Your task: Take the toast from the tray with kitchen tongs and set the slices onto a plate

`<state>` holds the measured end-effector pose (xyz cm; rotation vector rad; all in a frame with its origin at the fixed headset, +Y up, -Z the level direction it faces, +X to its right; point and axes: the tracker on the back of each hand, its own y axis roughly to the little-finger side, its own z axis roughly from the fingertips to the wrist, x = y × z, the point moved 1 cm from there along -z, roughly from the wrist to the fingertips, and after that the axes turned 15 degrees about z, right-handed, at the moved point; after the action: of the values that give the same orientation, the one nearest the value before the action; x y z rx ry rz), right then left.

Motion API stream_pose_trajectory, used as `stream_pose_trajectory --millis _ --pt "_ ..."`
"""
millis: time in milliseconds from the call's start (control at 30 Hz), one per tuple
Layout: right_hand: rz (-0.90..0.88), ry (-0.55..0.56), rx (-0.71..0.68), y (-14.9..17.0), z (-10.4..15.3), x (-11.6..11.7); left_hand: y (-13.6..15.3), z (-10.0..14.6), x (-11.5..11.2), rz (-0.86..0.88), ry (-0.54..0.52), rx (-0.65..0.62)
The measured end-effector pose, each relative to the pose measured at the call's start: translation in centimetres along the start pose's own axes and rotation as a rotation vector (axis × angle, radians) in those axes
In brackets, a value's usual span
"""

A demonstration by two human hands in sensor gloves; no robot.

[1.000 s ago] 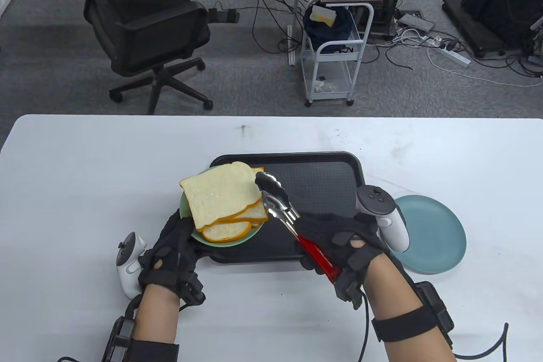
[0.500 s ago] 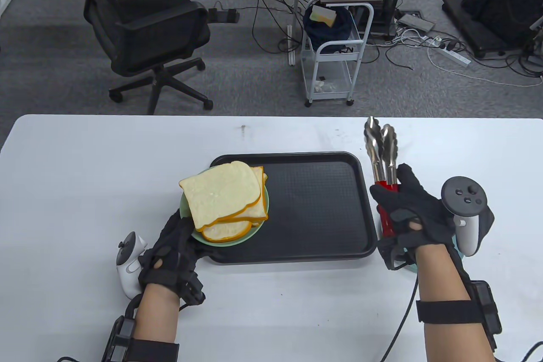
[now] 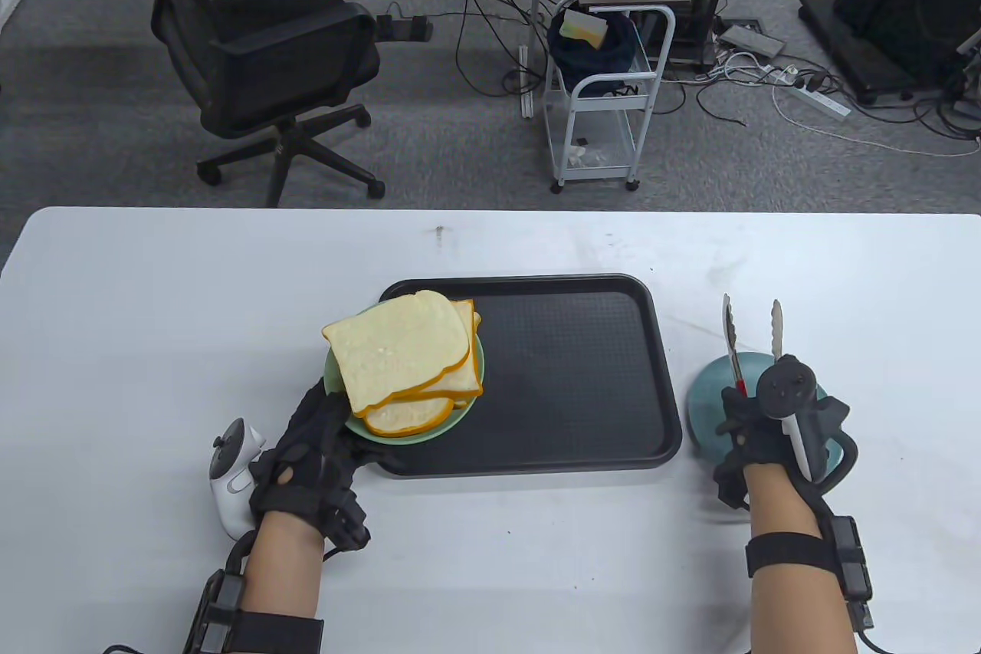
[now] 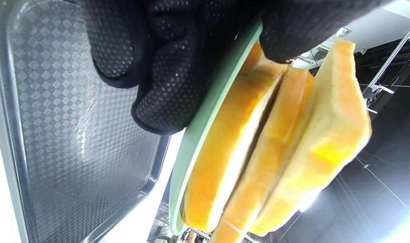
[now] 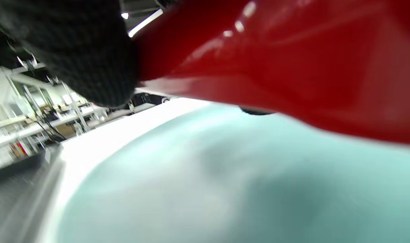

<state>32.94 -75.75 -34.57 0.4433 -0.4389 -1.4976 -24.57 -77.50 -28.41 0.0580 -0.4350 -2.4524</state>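
Note:
Three toast slices [image 3: 402, 351] are stacked on a light green plate [image 3: 460, 420] at the left end of the black tray [image 3: 567, 378]. My left hand [image 3: 326, 420] grips that plate's near rim. In the left wrist view its fingers [image 4: 164, 84] are under the green plate [image 4: 205, 125], the thumb is on top, and the toast [image 4: 292, 141] sits beside them. My right hand [image 3: 747, 428] holds the red-handled tongs [image 3: 732, 336] upright over a blue plate [image 3: 705, 401], right of the tray, their metal arms spread apart and empty. The right wrist view shows the red handle [image 5: 292, 60] just above the blue plate [image 5: 208, 185].
The white table [image 3: 153, 301] stretches left and right of the tray. Beyond its far edge stand an office chair [image 3: 260, 56] and a small white cart [image 3: 605, 94], with cables on the floor.
My right hand has carried the tongs from beside the toast stack off to the right and lowered them over the blue plate, where their arms have spread. The left hand has stayed put.

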Motion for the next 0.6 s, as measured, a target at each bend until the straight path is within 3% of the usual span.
stream_pose_trajectory --millis 133,200,333,433,600 --pt "0.071 -0.044 0.010 -0.3 0.0 1.8 0.0 0.0 0.0 0.001 0.000 0.000" --pt "0.078 -0.031 0.033 -0.3 0.1 2.0 0.0 0.0 0.0 0.000 0.000 0.000" --pt "0.091 -0.130 0.053 -0.1 0.0 1.8 0.0 0.0 0.0 -0.004 0.000 0.002" --pt "0.037 -0.080 0.052 0.3 0.3 0.1 0.0 0.0 0.0 -0.001 -0.001 0.003" --pt "-0.096 0.041 -0.043 -0.6 2.1 -6.0 0.0 0.0 0.0 0.004 -0.001 -0.002"
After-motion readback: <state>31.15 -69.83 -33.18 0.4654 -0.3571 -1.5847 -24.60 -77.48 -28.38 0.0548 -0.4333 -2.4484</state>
